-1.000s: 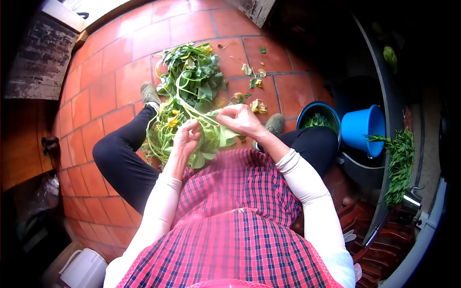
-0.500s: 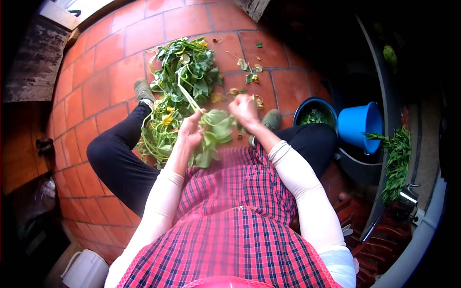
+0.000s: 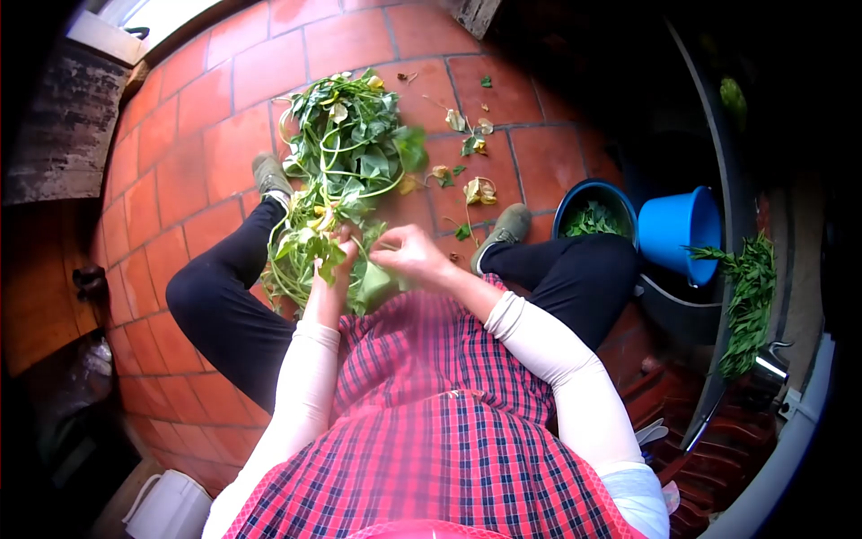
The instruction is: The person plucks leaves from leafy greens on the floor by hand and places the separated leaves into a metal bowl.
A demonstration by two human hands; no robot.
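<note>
Handling greens: left hand half hidden, grip unclear; support stems lightly.
Right hand: fingers bunched, catch unclear; pinch close.

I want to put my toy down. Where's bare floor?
Bare tiles lie between the left shoe and the worn board, and beyond the leafy pile. That pile crowds the middle; fallen leaves dot the tiles on its right, then come the bowl and bucket.
</note>
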